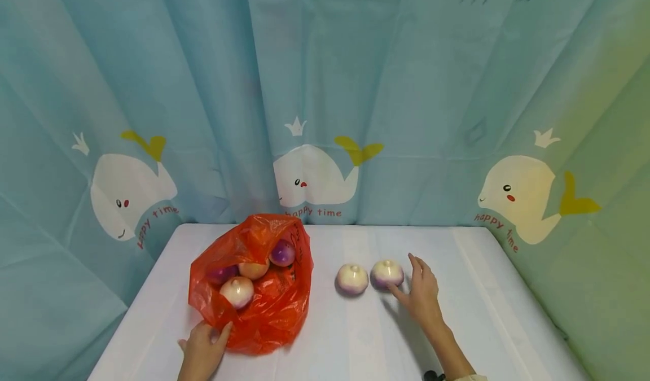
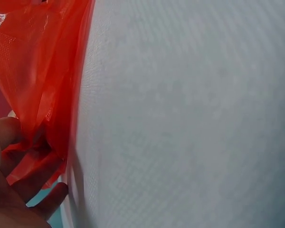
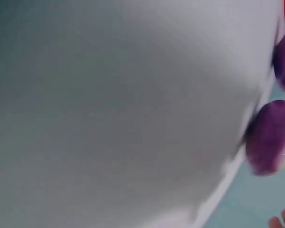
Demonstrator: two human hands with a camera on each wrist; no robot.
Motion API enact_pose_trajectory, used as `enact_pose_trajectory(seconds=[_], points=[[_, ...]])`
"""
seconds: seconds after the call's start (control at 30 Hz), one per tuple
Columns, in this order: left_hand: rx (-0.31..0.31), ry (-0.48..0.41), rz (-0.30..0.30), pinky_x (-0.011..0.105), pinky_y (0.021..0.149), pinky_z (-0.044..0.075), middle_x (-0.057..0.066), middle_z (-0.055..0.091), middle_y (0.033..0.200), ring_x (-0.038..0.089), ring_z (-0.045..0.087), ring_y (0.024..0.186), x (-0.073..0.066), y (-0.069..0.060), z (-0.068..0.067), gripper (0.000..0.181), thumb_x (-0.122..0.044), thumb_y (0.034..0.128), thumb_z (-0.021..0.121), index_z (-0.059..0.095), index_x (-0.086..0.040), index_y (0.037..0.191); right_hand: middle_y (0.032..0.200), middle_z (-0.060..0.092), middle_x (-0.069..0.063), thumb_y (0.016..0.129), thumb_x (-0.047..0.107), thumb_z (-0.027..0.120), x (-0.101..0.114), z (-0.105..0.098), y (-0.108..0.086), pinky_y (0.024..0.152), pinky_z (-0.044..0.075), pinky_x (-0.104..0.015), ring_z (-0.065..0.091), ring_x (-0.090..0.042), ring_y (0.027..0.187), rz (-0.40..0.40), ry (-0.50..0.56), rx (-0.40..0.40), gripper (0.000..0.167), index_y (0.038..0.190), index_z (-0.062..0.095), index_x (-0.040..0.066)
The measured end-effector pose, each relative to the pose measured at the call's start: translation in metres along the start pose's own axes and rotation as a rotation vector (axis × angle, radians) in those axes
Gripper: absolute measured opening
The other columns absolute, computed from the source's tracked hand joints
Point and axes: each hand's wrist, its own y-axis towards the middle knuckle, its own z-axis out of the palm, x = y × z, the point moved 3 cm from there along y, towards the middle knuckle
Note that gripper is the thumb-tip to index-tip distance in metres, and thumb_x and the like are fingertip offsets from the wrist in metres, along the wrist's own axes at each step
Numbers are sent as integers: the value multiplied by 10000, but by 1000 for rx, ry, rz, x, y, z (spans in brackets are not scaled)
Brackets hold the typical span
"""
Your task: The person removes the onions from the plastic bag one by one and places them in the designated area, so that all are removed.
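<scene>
My left hand point(image 1: 203, 347) pinches the near edge of a red plastic bag point(image 1: 269, 324) between thumb and fingers; the left wrist view shows the fingers point(image 2: 47, 199) at the crumpled film. The bag gapes open. In it lie a white-and-purple turnip-like vegetable point(image 1: 237, 292), a yellowish-orange round one point(image 1: 254, 269) and purple round ones point(image 1: 282, 253). Two more white-and-purple turnip-like vegetables stand on the table, one at left point(image 1: 352, 279) and one at right point(image 1: 387, 274). My right hand point(image 1: 424, 296) is spread beside the right one, thumb at its near side; whether it touches is unclear.
The white table point(image 1: 325, 364) ends at its far edge against a blue curtain point(image 1: 325, 87) printed with whales. Green-tinted curtain point(image 1: 609, 290) hangs along the right side. A small black object point(image 1: 433, 376) shows at the right wrist.
</scene>
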Motion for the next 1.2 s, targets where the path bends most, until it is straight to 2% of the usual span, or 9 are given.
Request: enact_pose_trajectory(seconds=[0.07, 0.17, 0.37, 0.53, 0.63, 0.73, 0.83, 1.0, 1.2], points=[[-15, 5, 31, 785, 872, -61, 268, 603, 1065, 486, 471, 1101, -1, 1, -2, 427, -271, 903, 630, 564, 105, 1094, 1253, 410, -338, 669, 157, 848, 8, -3, 7, 871, 332, -642, 407, -514, 1100, -51, 13, -93, 839, 1323, 390, -101], [-38, 5, 63, 799, 862, -41, 277, 602, 1042, 498, 475, 1092, -4, 1, -4, 396, -223, 898, 626, 563, 121, 1084, 1284, 409, -286, 697, 129, 822, 24, -6, 17, 865, 324, -615, 380, -472, 1132, -107, 81, -152, 769, 1322, 420, -70], [-37, -5, 43, 789, 861, -69, 274, 600, 1059, 502, 463, 1114, -6, -1, -5, 399, -225, 903, 625, 558, 119, 1094, 1303, 445, -204, 796, 156, 722, 61, -4, 28, 921, 387, -433, 405, -385, 1167, -281, 191, -144, 579, 1297, 489, -19], [-52, 1, 75, 812, 840, -38, 260, 618, 1029, 489, 497, 1079, -6, -1, -7, 358, -196, 892, 633, 578, 108, 1072, 1239, 520, -123, 833, 162, 709, 98, 10, 30, 1000, 358, -247, 478, -290, 1151, -404, 390, -38, 484, 1257, 532, 10], [-72, 10, 108, 826, 826, -11, 254, 625, 981, 482, 520, 1037, -5, -1, -9, 322, -176, 883, 634, 595, 107, 1032, 1213, 544, -80, 834, 148, 716, 121, 24, 27, 979, 404, -269, 514, -238, 1126, -470, 482, 80, 459, 1242, 542, 30], [-89, 18, 122, 832, 824, 4, 260, 624, 965, 478, 528, 1018, -5, -2, -10, 312, -173, 879, 634, 599, 107, 1012, 1214, 540, -55, 861, 180, 693, 144, 40, 24, 953, 440, -317, 517, -205, 1124, -521, 493, 175, 437, 1242, 534, 38], [-95, 17, 125, 828, 834, 5, 269, 621, 978, 479, 529, 1019, -4, -2, -9, 318, -178, 879, 633, 598, 109, 1014, 1226, 525, -36, 883, 221, 671, 162, 58, 24, 958, 437, -327, 503, -177, 1146, -512, 479, 260, 434, 1254, 521, 55], [-114, 12, 157, 833, 834, 18, 267, 630, 958, 491, 539, 1008, -4, -5, -8, 288, -157, 877, 638, 611, 106, 993, 1211, 523, -23, 876, 222, 682, 184, 84, 26, 960, 432, -294, 511, -169, 1124, -371, 481, 389, 447, 1269, 514, 88], [-82, -3, 118, 820, 841, -22, 257, 630, 1002, 483, 525, 1042, -3, -6, -4, 328, -171, 887, 638, 597, 106, 1056, 1139, 533, -92, 854, 178, 706, 203, 102, 35, 913, 464, -279, 555, -198, 1011, -273, 395, 377, 466, 1252, 518, 25]])
